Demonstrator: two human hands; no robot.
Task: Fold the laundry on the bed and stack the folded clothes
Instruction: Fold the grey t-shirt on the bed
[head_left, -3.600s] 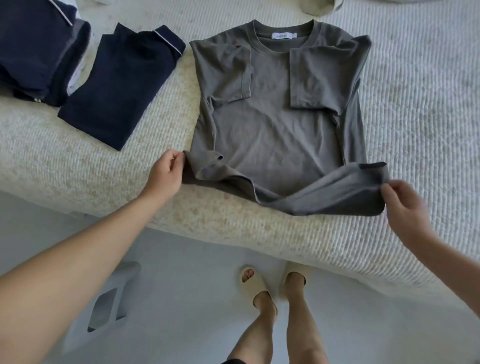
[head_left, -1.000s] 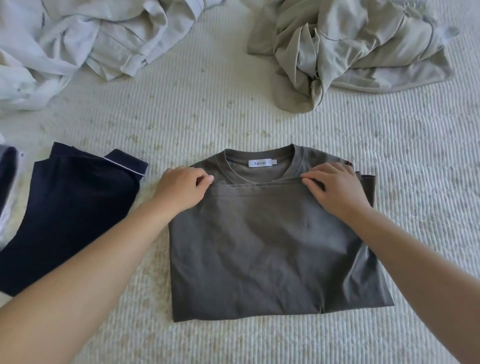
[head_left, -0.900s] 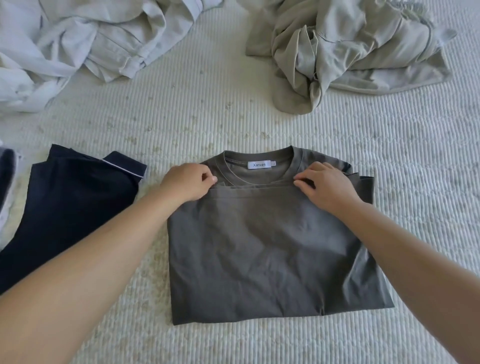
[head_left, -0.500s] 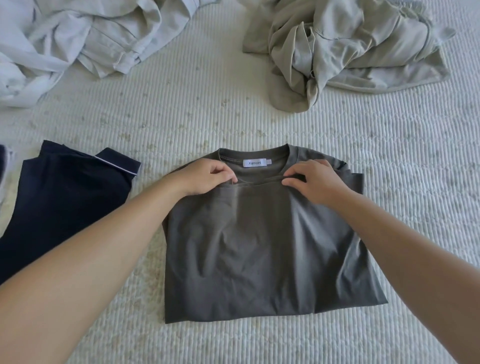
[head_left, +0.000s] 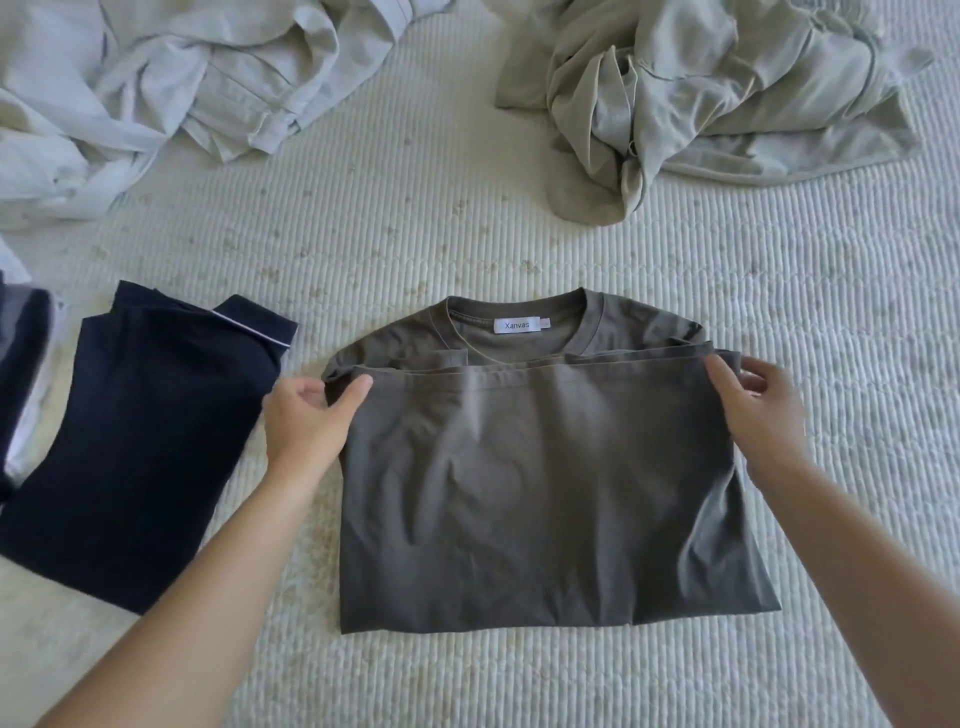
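- Left hand (head_left: 306, 426) pinches the folded hem corner of the grey T-shirt (head_left: 540, 499), thumb on top.
- Right hand (head_left: 756, 410) holds the opposite hem corner, thumb on top, fingers curled behind the edge.
- The T-shirt lies folded in half on the bed (head_left: 805, 291).
- Left of the T-shirt: a folded navy garment (head_left: 130, 447).
- Beyond the T-shirt: two crumpled pale piles (head_left: 717, 98).

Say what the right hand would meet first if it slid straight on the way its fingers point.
Likely bare bedspread first; the right hand, at the grey T-shirt corner, points up-frame. The crumpled beige garment lies further along.
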